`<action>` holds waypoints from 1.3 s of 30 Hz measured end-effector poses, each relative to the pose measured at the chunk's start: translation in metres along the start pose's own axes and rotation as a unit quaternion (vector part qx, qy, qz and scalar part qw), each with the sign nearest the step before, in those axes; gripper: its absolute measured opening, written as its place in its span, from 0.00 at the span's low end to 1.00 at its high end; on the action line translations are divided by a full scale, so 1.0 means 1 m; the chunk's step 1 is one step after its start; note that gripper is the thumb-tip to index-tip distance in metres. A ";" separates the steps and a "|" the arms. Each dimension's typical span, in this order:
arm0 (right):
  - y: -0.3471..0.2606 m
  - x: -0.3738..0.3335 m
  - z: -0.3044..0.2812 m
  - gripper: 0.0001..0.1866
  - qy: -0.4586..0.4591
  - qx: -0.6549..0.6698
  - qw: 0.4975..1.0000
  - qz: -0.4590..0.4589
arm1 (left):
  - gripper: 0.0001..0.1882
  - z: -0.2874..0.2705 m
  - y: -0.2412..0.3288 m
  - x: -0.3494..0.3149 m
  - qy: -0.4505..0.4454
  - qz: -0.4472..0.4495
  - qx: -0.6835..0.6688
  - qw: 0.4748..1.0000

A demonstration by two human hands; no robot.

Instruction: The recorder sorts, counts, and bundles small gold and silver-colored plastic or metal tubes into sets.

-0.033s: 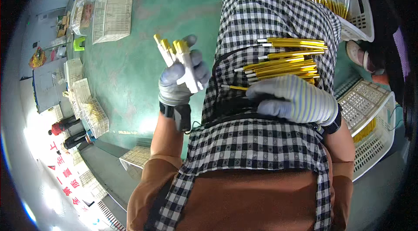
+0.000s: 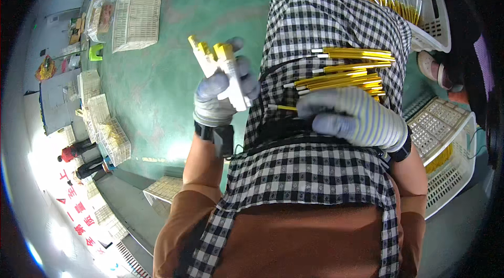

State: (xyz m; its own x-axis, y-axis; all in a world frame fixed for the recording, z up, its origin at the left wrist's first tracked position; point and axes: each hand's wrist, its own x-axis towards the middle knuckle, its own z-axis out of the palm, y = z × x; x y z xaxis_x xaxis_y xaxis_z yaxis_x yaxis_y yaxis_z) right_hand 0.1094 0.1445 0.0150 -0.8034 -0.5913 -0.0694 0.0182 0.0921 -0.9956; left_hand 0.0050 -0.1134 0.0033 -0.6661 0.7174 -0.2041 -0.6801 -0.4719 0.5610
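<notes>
My left hand [image 2: 224,86], in a grey-white knit glove, is raised left of my lap. It is closed round a bunch of thin white sticks with yellow ends [image 2: 223,53], which fan into two groups. My right hand [image 2: 353,118], in a striped glove, hovers low over my lap, its fingers bent and thumb apart. One gold stick with a white tip [image 2: 282,107] runs under its fingertips; whether they touch it is hidden. Just beyond lie several gold sticks with white ends [image 2: 341,80] on my checked apron [image 2: 315,26].
A white crate [image 2: 433,8] full of upright silver-and-gold sticks stands beyond my knees. More white crates [image 2: 443,186] are at my right, one with gold sticks. Pale crates [image 2: 137,18] line the left of the green floor [image 2: 210,0]. People [image 2: 86,157] stand far left.
My left hand has shifted slightly to the right with the sticks in it. My right hand's fingers have moved a little; the sticks on my lap look almost the same.
</notes>
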 end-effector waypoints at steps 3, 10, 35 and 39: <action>-0.004 0.003 0.017 0.36 0.286 0.251 0.924 -0.036 | 0.35 0.035 -0.008 0.031 0.018 -0.047 0.117 0.992; -0.016 0.005 0.009 0.21 0.410 0.428 0.792 -0.146 | 0.34 0.108 -0.059 0.089 -0.099 0.181 0.618 0.759; 0.038 -0.066 0.001 0.40 0.354 0.609 0.702 -0.102 | 0.36 0.078 -0.014 0.062 -0.094 0.169 0.672 0.715; 0.030 -0.083 -0.016 0.39 0.393 0.588 0.705 -0.051 | 0.30 0.036 0.003 0.030 0.061 0.176 0.576 0.796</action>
State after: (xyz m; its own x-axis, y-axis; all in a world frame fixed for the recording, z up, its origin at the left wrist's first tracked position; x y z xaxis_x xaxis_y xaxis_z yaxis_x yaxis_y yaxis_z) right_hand 0.1671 0.2090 -0.0085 -0.9095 0.1212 -0.3976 0.0472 -0.9202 -0.3885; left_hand -0.0057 -0.0750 0.0281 -0.8257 0.5567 0.0908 0.2397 0.2006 0.9499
